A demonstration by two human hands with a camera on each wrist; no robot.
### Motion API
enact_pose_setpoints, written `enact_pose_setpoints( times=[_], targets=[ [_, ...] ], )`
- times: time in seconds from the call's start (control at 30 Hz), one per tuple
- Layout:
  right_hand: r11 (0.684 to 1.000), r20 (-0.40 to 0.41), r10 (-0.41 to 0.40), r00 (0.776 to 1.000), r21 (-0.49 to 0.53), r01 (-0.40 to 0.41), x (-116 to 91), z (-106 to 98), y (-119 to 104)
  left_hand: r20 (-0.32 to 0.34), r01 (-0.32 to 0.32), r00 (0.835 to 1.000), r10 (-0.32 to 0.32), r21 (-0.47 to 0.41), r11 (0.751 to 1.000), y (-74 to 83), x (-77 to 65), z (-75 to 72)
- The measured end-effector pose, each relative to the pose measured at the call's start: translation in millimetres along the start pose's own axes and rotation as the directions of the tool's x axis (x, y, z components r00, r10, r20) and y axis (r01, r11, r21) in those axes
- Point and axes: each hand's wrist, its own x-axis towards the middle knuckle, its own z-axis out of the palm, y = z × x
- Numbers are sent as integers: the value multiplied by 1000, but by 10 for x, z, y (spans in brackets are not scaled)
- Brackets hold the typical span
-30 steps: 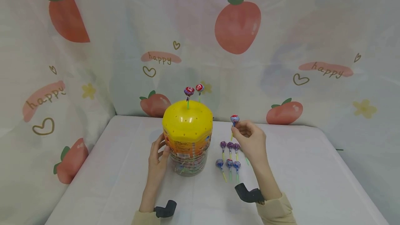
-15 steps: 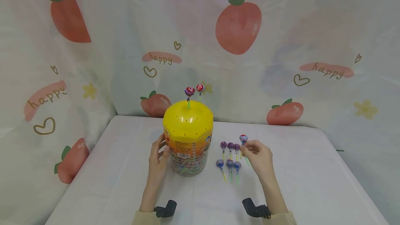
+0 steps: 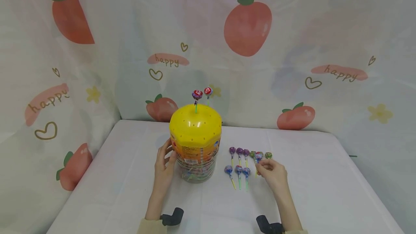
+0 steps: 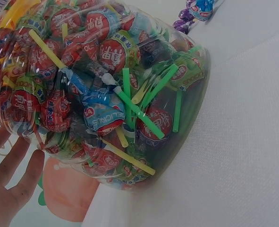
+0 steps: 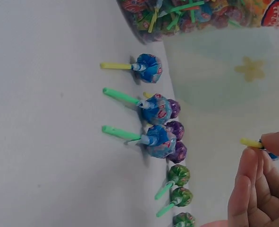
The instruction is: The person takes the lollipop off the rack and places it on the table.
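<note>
A clear jar (image 3: 196, 172) full of wrapped lollipops stands on the table under a yellow lid (image 3: 195, 125) dotted with small holes. My left hand (image 3: 165, 163) rests against its left side; in the left wrist view the fingers (image 4: 16, 161) look spread and fairly straight. Between thumb and fingertips, my right hand (image 3: 273, 173) pinches a blue-wrapped lollipop (image 3: 259, 156) by its yellow stick, head up. The right wrist view shows that stick (image 5: 249, 142), but the hand mostly hides the candy. Green lollipops (image 3: 268, 155) lie around it, partly covered.
Three blue lollipops (image 3: 238, 170) lie in a front row, with three purple lollipops (image 3: 239, 151) behind them. A purple-and-red lollipop (image 3: 197, 95) and a red-and-white lollipop (image 3: 208, 91) stand upright in the lid. A printed curtain (image 3: 247, 82) rises behind the table.
My right hand has moved down and to the right with the pinched lollipop, from above the purple ones to the green ones. The left hand and the jar hold still.
</note>
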Motion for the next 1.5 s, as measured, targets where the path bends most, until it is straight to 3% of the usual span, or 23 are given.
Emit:
enact_pose_setpoints(
  times=[0.67, 1.0, 1.5],
  targets=[
    [984, 94, 70, 993, -167, -54, 55, 67, 434, 3, 18, 1000, -18, 7, 1000, 21, -3, 0],
    [977, 90, 106, 990, -196, -87, 64, 131, 460, 4, 15, 1000, -15, 6, 1000, 12, -5, -2],
    [970, 86, 68, 994, -241, -46, 65, 159, 462, -2, 2, 1000, -2, 15, 1000, -18, -1, -2]
  ],
)
